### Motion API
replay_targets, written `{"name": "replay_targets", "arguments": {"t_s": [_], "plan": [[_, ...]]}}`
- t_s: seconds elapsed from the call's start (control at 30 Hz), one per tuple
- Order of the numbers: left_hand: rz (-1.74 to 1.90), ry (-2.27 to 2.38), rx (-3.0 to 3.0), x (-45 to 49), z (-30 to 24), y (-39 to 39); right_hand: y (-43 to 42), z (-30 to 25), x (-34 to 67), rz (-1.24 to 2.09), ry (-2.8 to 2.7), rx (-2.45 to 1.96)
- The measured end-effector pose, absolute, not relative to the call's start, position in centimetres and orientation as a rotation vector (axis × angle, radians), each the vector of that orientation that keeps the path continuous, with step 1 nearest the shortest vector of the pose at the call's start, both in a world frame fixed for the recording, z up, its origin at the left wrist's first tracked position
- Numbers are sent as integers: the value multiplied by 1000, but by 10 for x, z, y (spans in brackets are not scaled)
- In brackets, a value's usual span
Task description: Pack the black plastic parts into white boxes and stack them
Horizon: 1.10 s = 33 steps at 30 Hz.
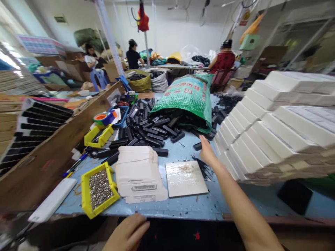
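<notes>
My right hand (207,150) reaches over the blue table with thumb and fingers apart. A small black plastic case (198,146) lies at its fingertips; whether they touch it I cannot make out. Thin black strips (205,169) lie by that wrist, beside a pale square board (185,178). My left hand (128,232) is below the front table edge, loosely bent, with its thumb apart and nothing visible in it. Ahead of it lies a stack of white printed cards (138,170). A yellow bin (100,190) with small metal parts stands to its left.
A green woven sack (184,99) lies open toward a heap of black cases (154,130). Stacked white boxes (264,136) rise at the right. A wooden board (60,150) borders the left, near a second yellow bin (98,136). Several people sit further back.
</notes>
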<state>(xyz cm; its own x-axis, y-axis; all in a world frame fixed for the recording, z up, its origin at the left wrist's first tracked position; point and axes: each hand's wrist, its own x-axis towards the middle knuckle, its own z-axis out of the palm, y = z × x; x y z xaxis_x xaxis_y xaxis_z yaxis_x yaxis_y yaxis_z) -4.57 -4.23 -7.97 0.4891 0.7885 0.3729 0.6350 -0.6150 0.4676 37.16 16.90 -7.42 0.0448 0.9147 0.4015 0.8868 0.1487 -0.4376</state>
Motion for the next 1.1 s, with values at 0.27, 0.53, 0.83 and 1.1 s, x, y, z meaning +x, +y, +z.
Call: {"name": "replay_targets", "arguments": {"t_s": [0.27,0.53,0.83,1.1], "plan": [[789,1547,2475,-58,-74,20,196,-90,376,67,-2175,-1975],[256,2149,2149,-156,-59,57,59,-77,331,769,-1082,-1469],[197,2106,2027,-172,-57,61,21,-96,259,681,-901,-1144],[1167,1331,754,-10,-51,30,37,-71,244,1013,-721,-950]]}}
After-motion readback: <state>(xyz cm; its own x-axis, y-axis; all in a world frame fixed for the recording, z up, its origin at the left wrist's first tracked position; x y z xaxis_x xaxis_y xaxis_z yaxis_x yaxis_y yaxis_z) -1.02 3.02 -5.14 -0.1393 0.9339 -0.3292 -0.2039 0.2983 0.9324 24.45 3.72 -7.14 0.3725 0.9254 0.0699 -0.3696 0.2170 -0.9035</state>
